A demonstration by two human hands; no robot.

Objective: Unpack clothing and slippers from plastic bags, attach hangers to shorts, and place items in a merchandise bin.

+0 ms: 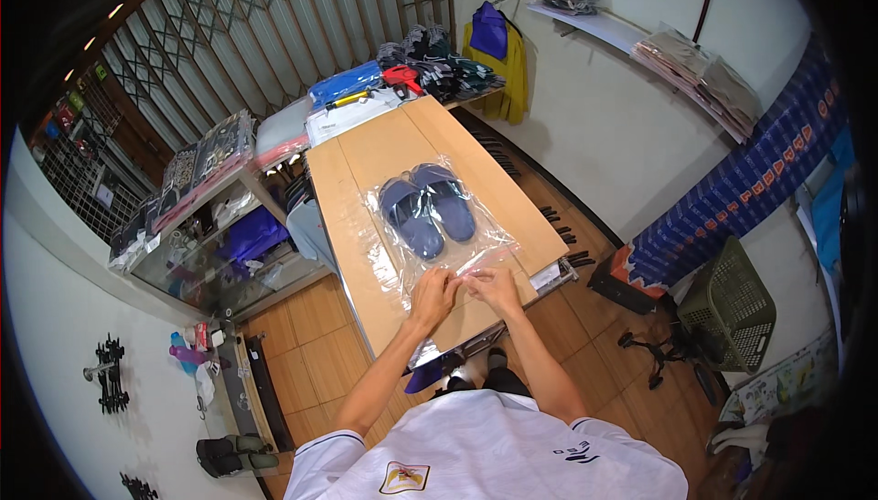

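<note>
A pair of blue slide sandals [426, 215] lies side by side inside a clear plastic bag [480, 256], flat on a cardboard-topped table [377, 143]. Both of my hands are at the bag's near edge, below the sandals. My left hand [435, 297] pinches the edge between thumb and fingers. Just to its right, nearly touching it, my right hand [492, 288] pinches the same edge, along which a pinkish strip runs. The sandals touch neither hand.
A red tape dispenser [403, 79], a yellow-and-black tool [348, 100] and a pile of dark gloves or socks [439, 64] lie past the table's far end. A glass display case [206, 246] stands left. To the right are a green plastic basket [730, 308] and a wall shelf [590, 26] with bagged goods.
</note>
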